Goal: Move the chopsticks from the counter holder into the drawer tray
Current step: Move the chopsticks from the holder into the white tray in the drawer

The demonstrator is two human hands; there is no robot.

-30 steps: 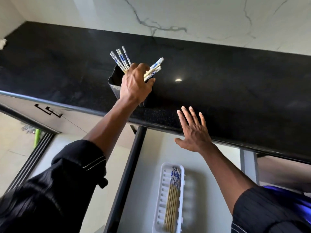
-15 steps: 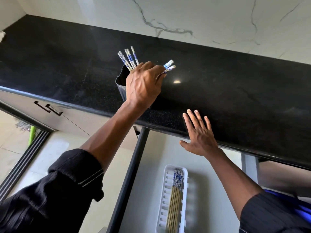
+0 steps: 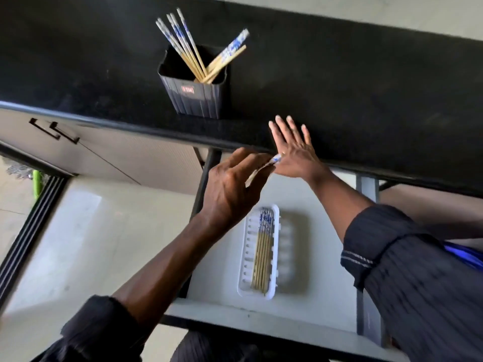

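A dark ribbed holder (image 3: 198, 97) stands near the front edge of the black counter (image 3: 366, 95), with several blue-and-white-topped bamboo chopsticks (image 3: 188, 48) leaning in it. My left hand (image 3: 230, 189) hovers over the open drawer, shut on a chopstick (image 3: 264, 167) whose patterned tip pokes out by my right hand. My right hand (image 3: 295, 155) rests flat and open against the counter edge. Below, a white slotted tray (image 3: 275, 254) in the drawer holds several chopsticks (image 3: 262, 249) laid lengthwise.
The open drawer (image 3: 313, 296) has a pale floor around the tray and a dark left rail (image 3: 203, 184). A cabinet front with black handles (image 3: 55, 130) lies to the left. A marble wall runs behind the counter.
My left hand has left the holder and come down and right over the drawer, carrying a chopstick. My right hand has stayed at the counter edge. The view has tilted downward.
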